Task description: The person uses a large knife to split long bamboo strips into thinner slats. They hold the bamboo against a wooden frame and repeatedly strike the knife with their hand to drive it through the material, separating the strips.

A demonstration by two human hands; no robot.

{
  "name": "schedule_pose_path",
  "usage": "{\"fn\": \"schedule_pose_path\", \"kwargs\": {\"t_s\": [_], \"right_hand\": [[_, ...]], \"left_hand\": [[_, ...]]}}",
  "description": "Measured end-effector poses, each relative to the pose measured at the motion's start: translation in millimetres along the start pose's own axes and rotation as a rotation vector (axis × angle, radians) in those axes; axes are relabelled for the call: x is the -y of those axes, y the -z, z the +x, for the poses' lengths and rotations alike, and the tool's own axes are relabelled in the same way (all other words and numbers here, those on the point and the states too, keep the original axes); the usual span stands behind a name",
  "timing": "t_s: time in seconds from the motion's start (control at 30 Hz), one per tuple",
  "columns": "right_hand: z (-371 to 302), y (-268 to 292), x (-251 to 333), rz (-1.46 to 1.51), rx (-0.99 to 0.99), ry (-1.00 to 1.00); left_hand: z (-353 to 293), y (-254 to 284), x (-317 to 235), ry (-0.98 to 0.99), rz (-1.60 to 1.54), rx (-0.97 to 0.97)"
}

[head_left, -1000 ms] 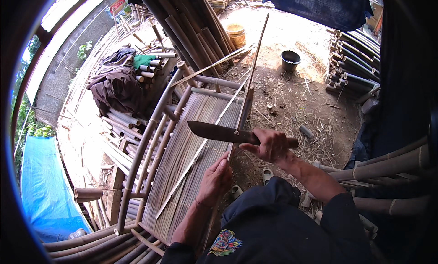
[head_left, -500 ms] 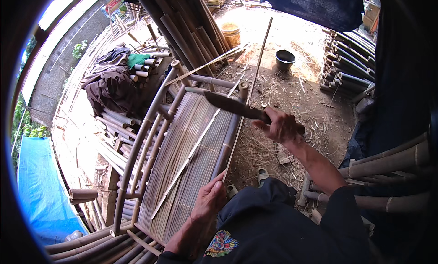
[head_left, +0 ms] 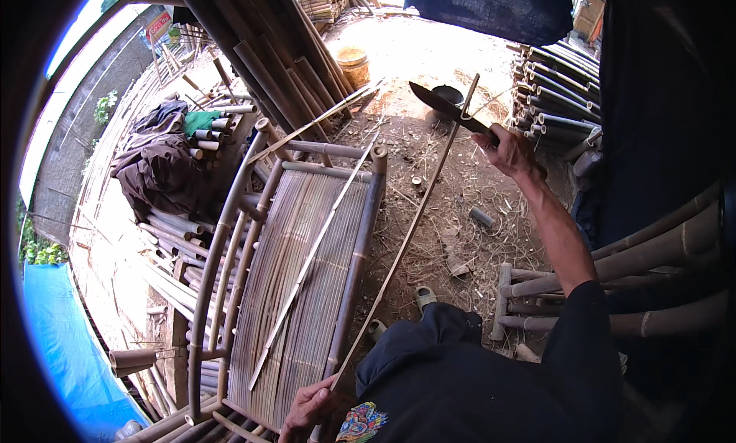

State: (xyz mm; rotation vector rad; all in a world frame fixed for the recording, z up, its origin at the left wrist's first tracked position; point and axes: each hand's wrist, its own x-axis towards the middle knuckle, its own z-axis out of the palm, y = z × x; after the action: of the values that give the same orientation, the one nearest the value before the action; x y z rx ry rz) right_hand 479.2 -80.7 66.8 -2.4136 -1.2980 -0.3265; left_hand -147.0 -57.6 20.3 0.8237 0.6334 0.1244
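Observation:
My right hand (head_left: 506, 153) is closed round the handle of a machete (head_left: 438, 103), whose dark blade points away to the left. The blade meets a long, thin bamboo strip (head_left: 412, 224) close to its far end, where a small pale curl stands at the edge. Low in the view, my left hand (head_left: 310, 403) pinches the strip's near end. The strip slants over the ground, beside a bamboo bench (head_left: 337, 290) with a slatted seat. On that seat lies a second, paler bamboo strip (head_left: 316, 247), apart from both hands.
A black bucket (head_left: 448, 96) stands partly behind the blade, and an orange bucket (head_left: 353, 67) farther left. Cut bamboo poles (head_left: 560, 90) are stacked at the far right. Shavings and a short bamboo piece (head_left: 481, 217) litter the ground. Another bamboo frame (head_left: 504, 301) is at right.
My right hand has carried the machete right and away from me, off the bench's far end. My left hand has drawn back toward me with the strip. The whole view has shifted slightly.

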Motion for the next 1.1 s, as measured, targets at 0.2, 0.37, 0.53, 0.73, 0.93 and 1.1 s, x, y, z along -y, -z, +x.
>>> {"fn": "schedule_pose_path", "kwargs": {"t_s": [0.2,0.37,0.53,0.73,0.93,1.1], "right_hand": [[-11.1,-4.0,15.8,0.051,0.038,-0.03],[-14.2,-17.2,-3.6,-0.05,-0.202,0.538],[32.3,43.7,-144.1,0.153,-0.27,-0.543],[2.5,29.0,-27.9,0.177,-0.171,-0.262],[-93.4,-13.2,142.4,0.303,0.104,0.189],[-107.6,-26.5,166.6,0.292,-0.159,0.471]], "left_hand": [[2.9,10.8,1.4,0.003,0.015,0.003],[-4.1,9.5,0.2,0.055,0.022,0.02],[-11.4,19.7,10.4,0.061,0.042,0.115],[54.3,-9.7,-16.1,-0.016,0.172,-0.032],[161.8,-78.1,-81.6,-0.22,0.336,-0.166],[170.1,-105.3,-93.3,-0.248,0.37,-0.199]]}}
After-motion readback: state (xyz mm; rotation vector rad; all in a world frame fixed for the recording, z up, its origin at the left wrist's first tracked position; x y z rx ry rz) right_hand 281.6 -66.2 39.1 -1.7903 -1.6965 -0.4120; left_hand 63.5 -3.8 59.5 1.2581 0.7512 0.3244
